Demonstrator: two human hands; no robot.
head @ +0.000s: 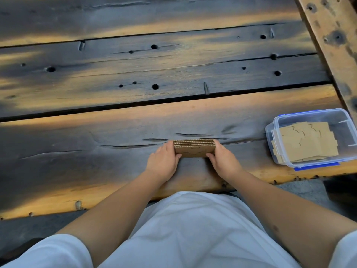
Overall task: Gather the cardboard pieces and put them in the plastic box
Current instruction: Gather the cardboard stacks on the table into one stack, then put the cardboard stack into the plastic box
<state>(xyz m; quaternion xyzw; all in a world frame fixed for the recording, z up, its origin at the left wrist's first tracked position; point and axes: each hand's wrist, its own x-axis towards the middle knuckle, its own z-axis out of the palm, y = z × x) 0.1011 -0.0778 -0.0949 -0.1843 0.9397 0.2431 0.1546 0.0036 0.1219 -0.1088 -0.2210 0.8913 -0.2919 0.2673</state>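
A small stack of brown cardboard pieces [194, 148] stands on edge on the dark wooden table, near its front edge. My left hand [164, 161] grips the stack's left end and my right hand [222, 159] grips its right end, so both hands press the pieces together. A clear plastic box [278, 120] with a blue rim sits at the right of the table, well apart from my hands. Several flat cardboard pieces [307, 140] lie inside it.
The wooden table [135, 74] is made of wide charred planks with gaps and holes. A lighter wooden beam [332, 35] runs along the far right. The table's front edge [116, 202] is just before my white shirt.
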